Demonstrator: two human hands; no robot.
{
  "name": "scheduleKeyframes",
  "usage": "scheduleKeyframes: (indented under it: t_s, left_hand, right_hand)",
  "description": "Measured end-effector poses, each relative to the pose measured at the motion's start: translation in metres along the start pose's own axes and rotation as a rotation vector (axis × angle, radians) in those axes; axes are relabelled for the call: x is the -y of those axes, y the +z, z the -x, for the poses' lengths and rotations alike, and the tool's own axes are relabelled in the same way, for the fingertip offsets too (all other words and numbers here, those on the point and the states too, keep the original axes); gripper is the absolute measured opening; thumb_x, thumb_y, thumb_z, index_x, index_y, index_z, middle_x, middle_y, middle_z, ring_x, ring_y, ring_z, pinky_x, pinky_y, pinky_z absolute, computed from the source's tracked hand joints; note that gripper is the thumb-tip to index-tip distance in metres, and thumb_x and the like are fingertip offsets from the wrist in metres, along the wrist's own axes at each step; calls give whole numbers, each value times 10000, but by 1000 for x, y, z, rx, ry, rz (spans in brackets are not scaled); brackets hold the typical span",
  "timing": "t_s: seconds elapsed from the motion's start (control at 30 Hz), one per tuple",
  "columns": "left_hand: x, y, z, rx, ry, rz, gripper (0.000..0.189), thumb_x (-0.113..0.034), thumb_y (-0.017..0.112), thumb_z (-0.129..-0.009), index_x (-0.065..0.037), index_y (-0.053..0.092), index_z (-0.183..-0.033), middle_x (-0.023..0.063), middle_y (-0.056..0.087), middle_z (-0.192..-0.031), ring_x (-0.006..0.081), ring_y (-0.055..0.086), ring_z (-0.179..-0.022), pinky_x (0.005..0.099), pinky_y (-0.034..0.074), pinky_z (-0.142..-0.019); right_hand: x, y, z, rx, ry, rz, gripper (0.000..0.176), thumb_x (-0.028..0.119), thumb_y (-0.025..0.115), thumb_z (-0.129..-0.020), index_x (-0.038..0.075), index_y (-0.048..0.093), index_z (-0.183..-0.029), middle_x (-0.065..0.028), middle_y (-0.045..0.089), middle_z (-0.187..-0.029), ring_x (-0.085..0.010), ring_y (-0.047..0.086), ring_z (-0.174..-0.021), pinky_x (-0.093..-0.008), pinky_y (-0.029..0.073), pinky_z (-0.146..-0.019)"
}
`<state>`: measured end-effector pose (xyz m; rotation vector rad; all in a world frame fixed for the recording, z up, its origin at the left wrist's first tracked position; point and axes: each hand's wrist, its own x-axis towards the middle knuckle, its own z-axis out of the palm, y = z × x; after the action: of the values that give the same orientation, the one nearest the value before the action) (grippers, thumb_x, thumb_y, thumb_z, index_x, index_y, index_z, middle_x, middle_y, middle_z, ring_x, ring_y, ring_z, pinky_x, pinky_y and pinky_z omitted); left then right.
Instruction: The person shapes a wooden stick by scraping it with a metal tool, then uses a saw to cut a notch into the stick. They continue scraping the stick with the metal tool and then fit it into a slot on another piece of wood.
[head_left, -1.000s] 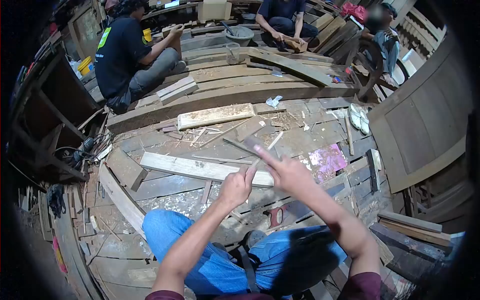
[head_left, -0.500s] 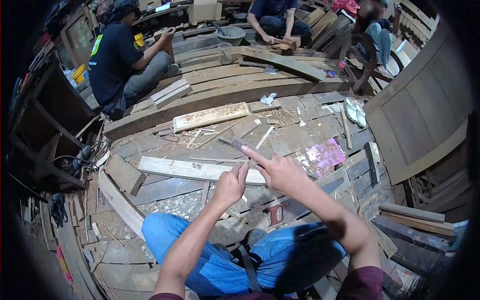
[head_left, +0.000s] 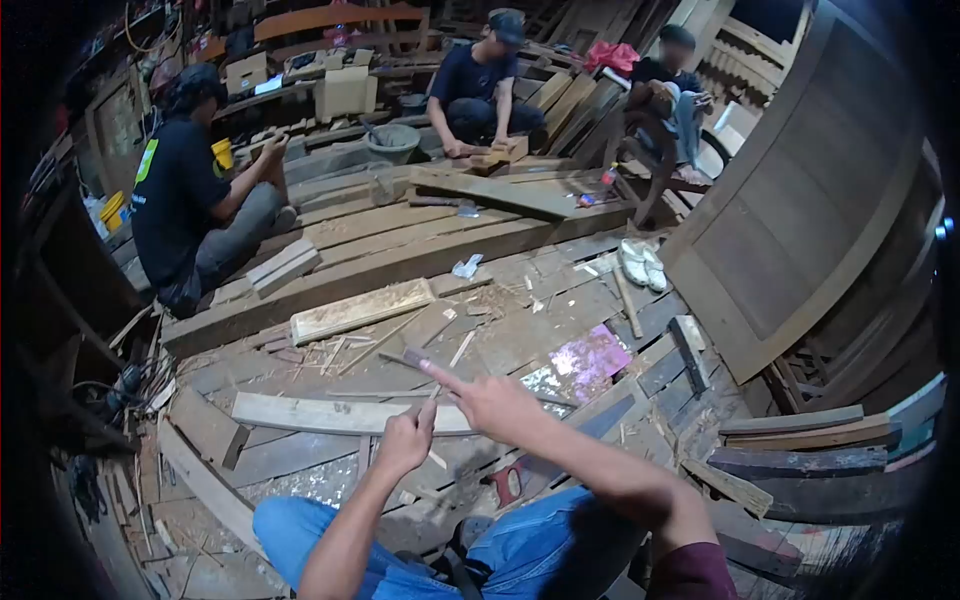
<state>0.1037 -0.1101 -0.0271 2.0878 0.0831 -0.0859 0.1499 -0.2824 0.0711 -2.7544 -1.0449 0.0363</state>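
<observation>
My right hand point(head_left: 500, 408) is closed around a knife with a narrow dark blade point(head_left: 398, 359), its index finger stretched along the blade. The grip is mostly hidden under the palm. Just left of it, my left hand point(head_left: 404, 446) is closed in a pinch on a thin wooden stick point(head_left: 434, 394), of which only a short tip shows. Both hands are above a pale plank point(head_left: 310, 413) lying on the floor before my knees. A handsaw with a red handle point(head_left: 507, 485) rests below my right forearm.
A carved board point(head_left: 360, 310), wood shavings and a pink sheet point(head_left: 592, 358) lie ahead. White shoes point(head_left: 642, 264) stand by a leaning panelled door point(head_left: 790, 200). Three people sit beyond a raised plank platform; one point(head_left: 475, 95) handles a wood block. Stacked timber point(head_left: 800, 460) is at right.
The view has tilted up and turned right, so the surroundings appear shifted left and the people show more fully. Both hands keep nearly the same pose and hold.
</observation>
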Motion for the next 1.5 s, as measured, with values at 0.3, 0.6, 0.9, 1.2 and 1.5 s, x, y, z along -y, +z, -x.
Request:
scheduleKeyframes:
  t_s: [0.3, 0.6, 0.9, 1.2, 1.5]
  left_hand:
    - [-2, -2, 3, 23, -107, -125, 607, -508, 381, -973, 35, 640, -898, 321, 622, -839, 497, 600, -888, 536, 447, -801]
    - [-48, -42, 7, -41, 154, -171, 441, -398, 626, -888, 30, 619, -786, 224, 592, -594, 386, 608, -564, 441, 482, -558]
    - [-24, -62, 16, -56, 140, -366, 327, -325, 655, -841, 2, 661, -851, 252, 623, -655, 428, 638, -665, 491, 515, -649]
    - [-12, -57, 6, -101, 176, -277, 219, -237, 613, -832, -32, 680, -873, 252, 629, -697, 429, 637, -701, 494, 515, -672]
    - [-69, -42, -4, -115, 169, -103, 255, -248, 575, -871, -14, 671, -903, 263, 630, -738, 431, 637, -742, 496, 505, -686]
  right_hand:
    - [-8, 0, 1, 54, 28, 57, 645, 222, 473, -948, 356, 173, -1503, -226, 623, -733, -401, 650, -646, -501, 530, -551]
    - [-7, -20, 11, -311, -110, 14, 762, 149, 535, -884, 393, 163, -1503, -189, 548, -717, -356, 609, -519, -435, 522, -438]
    - [-2, -2, 15, -227, -187, 43, 752, 134, 535, -867, 391, 212, -1496, -172, 536, -694, -324, 615, -514, -433, 512, -434]
    - [-1, -4, 9, -241, -163, 46, 722, 161, 553, -871, 380, 249, -1488, -165, 529, -706, -322, 597, -514, -437, 505, -448]
    - [-6, -42, -1, -431, -48, 59, 735, 180, 573, -875, 402, 236, -1489, -158, 514, -666, -352, 571, -478, -453, 491, -430]
